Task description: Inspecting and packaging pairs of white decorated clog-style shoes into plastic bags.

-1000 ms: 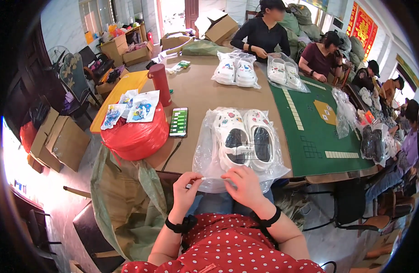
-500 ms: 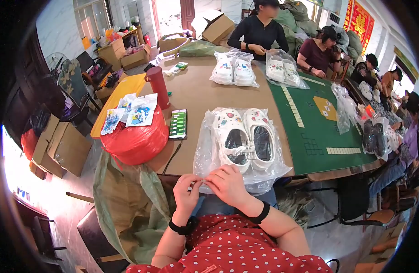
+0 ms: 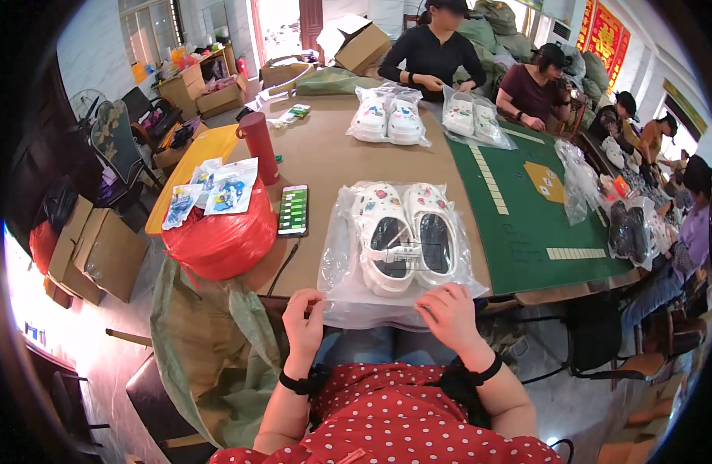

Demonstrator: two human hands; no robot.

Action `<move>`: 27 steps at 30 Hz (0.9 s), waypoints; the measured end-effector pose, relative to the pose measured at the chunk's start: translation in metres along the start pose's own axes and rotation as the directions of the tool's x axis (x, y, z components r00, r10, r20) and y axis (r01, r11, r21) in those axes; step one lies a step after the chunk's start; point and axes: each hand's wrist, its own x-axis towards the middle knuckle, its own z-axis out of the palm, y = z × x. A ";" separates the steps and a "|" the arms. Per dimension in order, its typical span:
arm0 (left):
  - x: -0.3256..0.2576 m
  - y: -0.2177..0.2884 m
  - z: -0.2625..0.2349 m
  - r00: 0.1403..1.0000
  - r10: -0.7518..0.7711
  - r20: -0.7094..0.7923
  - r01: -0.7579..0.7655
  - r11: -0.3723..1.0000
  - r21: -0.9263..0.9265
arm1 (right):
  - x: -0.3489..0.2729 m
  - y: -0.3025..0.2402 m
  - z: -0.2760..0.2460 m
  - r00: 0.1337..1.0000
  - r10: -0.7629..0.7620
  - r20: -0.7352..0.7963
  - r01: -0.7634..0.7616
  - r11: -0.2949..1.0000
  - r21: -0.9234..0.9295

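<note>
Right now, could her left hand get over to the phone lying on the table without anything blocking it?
Probably yes. The left hand pinches the near edge of the clear bag of white clogs, and the phone lies face up just beyond it on bare tabletop. Only the red bag sits alongside, not across the path.

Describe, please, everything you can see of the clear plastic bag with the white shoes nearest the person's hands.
The clear plastic bag is thin, glossy and wrinkled. It lies flat at the near edge of the brown table, its open end hanging slightly over the edge. Inside sit two white clog-style shoes side by side, soles down, with dark insoles and small coloured charms. The left hand pinches its near left corner; the right hand presses the near right edge.
</note>
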 end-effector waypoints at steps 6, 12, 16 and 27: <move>-0.001 -0.005 0.001 1.000 -0.005 0.014 0.005 1.000 -0.029 | -0.016 0.017 -0.017 0.999 -0.007 -0.038 0.003 0.995 -0.102; -0.001 -0.008 0.000 0.999 -0.035 0.016 0.035 0.998 -0.047 | -0.033 0.038 -0.034 0.984 0.127 -0.123 -0.147 0.975 -0.164; -0.002 -0.016 0.002 1.000 -0.009 -0.001 0.009 0.999 -0.051 | -0.044 0.044 -0.040 0.977 0.165 -0.138 -0.188 0.966 -0.176; -0.002 -0.029 0.003 0.995 -0.090 0.049 0.094 0.992 -0.089 | -0.055 0.046 -0.045 0.903 0.368 -0.224 -0.363 0.930 0.065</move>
